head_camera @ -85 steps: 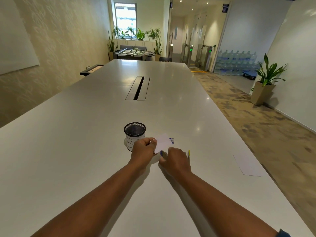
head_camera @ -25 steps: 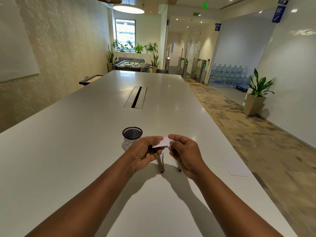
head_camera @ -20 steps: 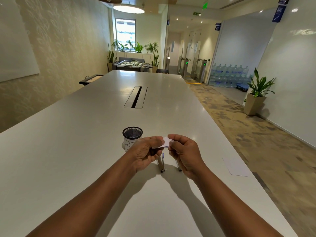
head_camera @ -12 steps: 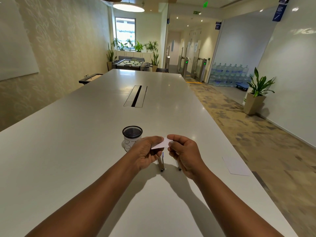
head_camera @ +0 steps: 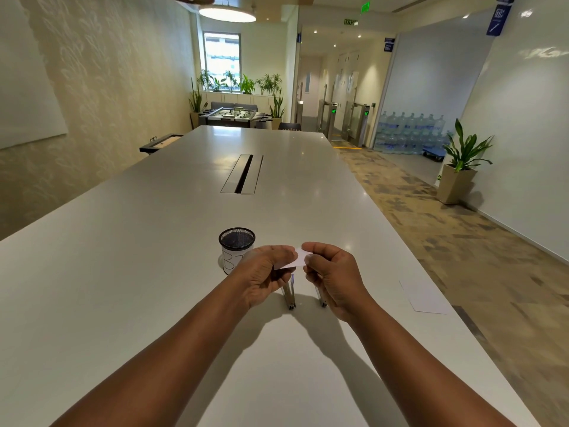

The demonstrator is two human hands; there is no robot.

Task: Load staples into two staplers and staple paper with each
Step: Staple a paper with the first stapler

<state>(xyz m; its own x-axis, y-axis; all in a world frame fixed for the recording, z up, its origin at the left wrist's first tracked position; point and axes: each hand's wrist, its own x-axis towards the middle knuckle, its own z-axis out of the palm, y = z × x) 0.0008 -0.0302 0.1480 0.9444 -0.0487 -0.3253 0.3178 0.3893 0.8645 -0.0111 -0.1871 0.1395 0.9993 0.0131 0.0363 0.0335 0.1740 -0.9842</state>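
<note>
A small white folded paper (head_camera: 294, 260) hangs in the air above the white table (head_camera: 154, 272), pinched at its left end by my left hand (head_camera: 261, 272) and at its right end by my right hand (head_camera: 331, 274). Under the hands two staplers lie on the table. The left stapler (head_camera: 288, 295) shows its silver rear end below my left hand. Only the rear tip of the right stapler (head_camera: 320, 298) shows beside my right wrist. Their front parts are hidden by my hands.
A black mesh cup (head_camera: 236, 249) with a white label stands just left of and behind my left hand. A white sheet of paper (head_camera: 426, 298) lies near the table's right edge. A cable slot (head_camera: 243, 174) sits mid-table.
3.4 s ago both hands were down at the table with the paper; they have lifted it clear. Over the last second the hands and paper barely move.
</note>
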